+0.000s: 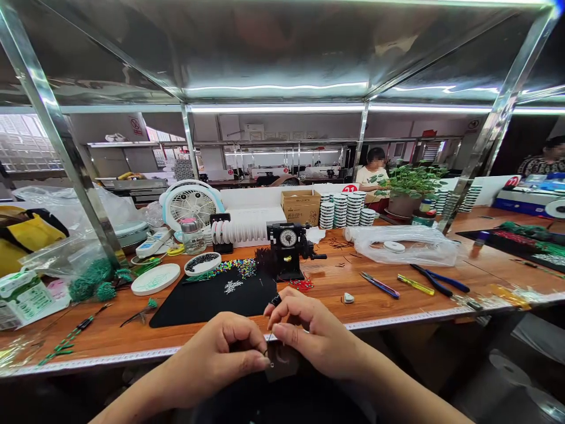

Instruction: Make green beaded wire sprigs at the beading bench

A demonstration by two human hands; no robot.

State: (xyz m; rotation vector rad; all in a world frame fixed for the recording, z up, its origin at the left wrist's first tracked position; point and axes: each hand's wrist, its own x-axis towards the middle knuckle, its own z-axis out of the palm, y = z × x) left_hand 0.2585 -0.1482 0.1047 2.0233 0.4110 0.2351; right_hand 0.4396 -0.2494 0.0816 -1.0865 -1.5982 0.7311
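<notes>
Both hands are raised at the table's front edge, close together. My left hand (232, 347) is pinched, thumb against forefinger, on a thin dark thread (269, 344). The thread runs up to my right hand (304, 333), whose thumb and fingertips are closed around its upper part. A black band sits on a right finger. Just beyond the hands lies a black mat (194, 303) with a pile of small white beads (233, 287) and scattered multicoloured beads (241, 268). Behind the mat's right side stands a black winding machine (288, 250) with a dial and white spools.
Cutters (379, 285), a yellow-handled tool (415, 284) and blue-black pliers (439, 279) lie on the right. White round trays (156, 279) and green thread bundles (92, 279) are on the left. Metal posts (498, 118) frame the table; a person (373, 176) sits beyond.
</notes>
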